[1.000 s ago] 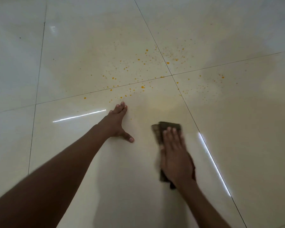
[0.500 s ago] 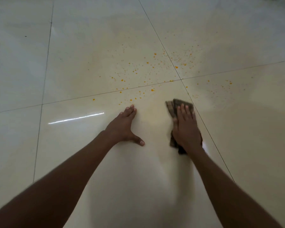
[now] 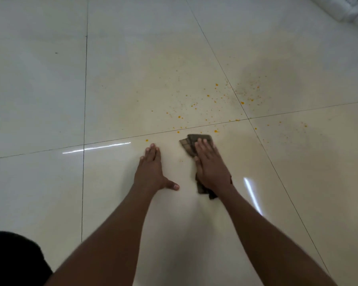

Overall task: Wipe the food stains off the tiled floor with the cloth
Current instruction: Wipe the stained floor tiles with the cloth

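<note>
Pushed forward since a second ago, cloth [image 3: 191, 144] now sits just short of the grout line with orange food stains [image 3: 194, 106] touching its front edge and scattered beyond on the tiled floor [image 3: 50, 89]. Looks soft, light, folded flat, so best pressed from above mid-pad; long axis runs away from the person, leading edge toward the spots. Right hand [image 3: 210, 168] presses it, fingers [image 3: 203, 144] straight and together; left hand [image 3: 153, 172] braces flat beside it, thumb splayed.
</note>
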